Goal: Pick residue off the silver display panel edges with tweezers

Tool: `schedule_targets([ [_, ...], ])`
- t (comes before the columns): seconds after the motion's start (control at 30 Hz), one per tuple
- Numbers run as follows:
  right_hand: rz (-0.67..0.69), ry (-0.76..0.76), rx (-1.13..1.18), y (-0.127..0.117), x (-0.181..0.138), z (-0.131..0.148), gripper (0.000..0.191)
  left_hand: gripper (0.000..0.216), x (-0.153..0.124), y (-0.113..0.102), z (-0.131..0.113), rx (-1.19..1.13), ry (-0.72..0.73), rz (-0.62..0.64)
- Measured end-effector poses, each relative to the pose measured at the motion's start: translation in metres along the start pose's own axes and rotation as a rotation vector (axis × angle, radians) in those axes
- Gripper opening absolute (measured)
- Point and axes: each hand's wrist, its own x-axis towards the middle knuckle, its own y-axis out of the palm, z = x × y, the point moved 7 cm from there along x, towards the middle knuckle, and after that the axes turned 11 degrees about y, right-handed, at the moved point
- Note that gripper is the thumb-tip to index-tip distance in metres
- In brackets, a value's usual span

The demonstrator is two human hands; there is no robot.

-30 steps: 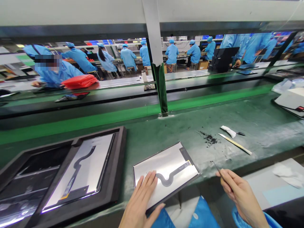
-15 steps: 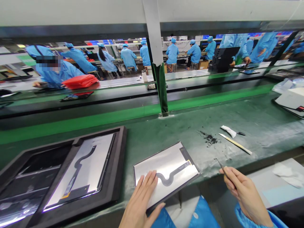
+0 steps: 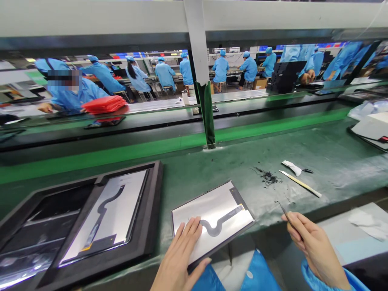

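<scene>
My left hand [image 3: 182, 252] lies flat with its fingers stretched out over the lower left of a display panel [image 3: 226, 226]; the thumb rests by the panel's near edge. The panel has a silvery back, a black rim and a curved dark flex cable [image 3: 214, 231]. Its near edge juts past the worktop. To the right, my right hand [image 3: 312, 246] pinches dark thin tweezers [image 3: 284, 211], whose tip is over the green mat, apart from the panel. Beyond that tip lie a heap of black scraps [image 3: 267, 177] and a yellow-handled blade [image 3: 300, 184].
A black foam tray [image 3: 156, 194] at the left holds another silvery panel [image 3: 104, 214] and dark glossy panels. A white-wrapped tool [image 3: 292, 167] lies behind the blade. A green post [image 3: 208, 117] rises at the bench's back. Co-workers in blue sit beyond, near red sheets [image 3: 104, 104].
My right hand and the tweezers have moved very slightly, with the tip a little higher. My left hand and the panel stay put. Across the bench, co-workers' hands have shifted.
</scene>
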Motion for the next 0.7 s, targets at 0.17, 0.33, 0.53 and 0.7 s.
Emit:
schedule_targets([
  [0.17,0.167,-0.130,-0.212,0.033,-0.024,0.013,0.062,0.039,0.031,-0.016,-0.006,0.007,0.045,-0.022],
  [0.33,0.358,-0.231,-0.307,0.068,-0.036,0.024,0.056,0.012,0.083,0.007,-0.029,-0.228,0.017,0.050],
  [0.53,0.299,-0.229,-0.215,0.074,-0.016,-0.002,0.052,0.027,0.098,0.024,-0.034,-0.293,0.044,0.011],
  [0.7,0.240,-0.296,-0.352,0.077,-0.022,-0.033,0.042,0.026,0.092,0.022,-0.029,-0.327,0.077,0.020],
])
